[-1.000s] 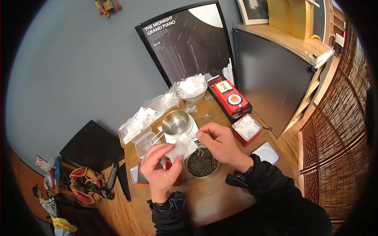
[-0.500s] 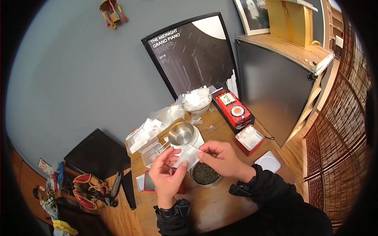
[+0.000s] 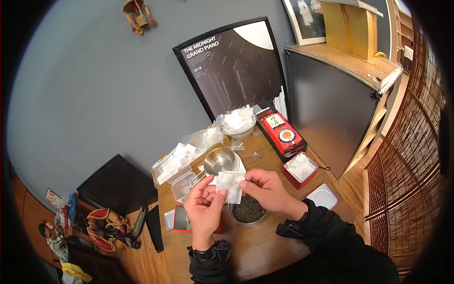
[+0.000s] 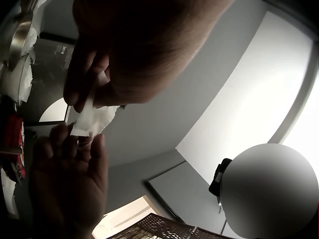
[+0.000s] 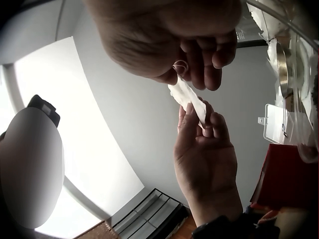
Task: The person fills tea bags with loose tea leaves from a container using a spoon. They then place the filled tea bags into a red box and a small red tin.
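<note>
A white drawstring tea bag [image 3: 231, 190] is held up between my two hands in the head view, its flat side towards me. My left hand [image 3: 203, 210] pinches its left side, thumb in front and fingers behind. At its upper right corner, my right hand [image 3: 272, 191] pinches the bag's edge with thumb and fingertips. A thin loop of string [image 5: 180, 65] shows by the right fingers in the right wrist view. Below the hands stands a bowl of loose dark tea leaves [image 3: 249, 211], partly covered by the bag and right hand.
Behind the hands, a steel pan [image 3: 219, 162] sits on a white scale [image 3: 241, 167]. A clear plastic box [image 3: 181, 188] and a red tin [image 3: 178, 218] lie left. Rightward are another red tin [image 3: 307, 177], its lid [image 3: 323, 197] and a red tea package [image 3: 283, 135].
The bag has turned from tilted to upright, its flat face now showing. My right hand has closed in from above the tea bowl to the bag's edge. The head view has shifted slightly.
</note>
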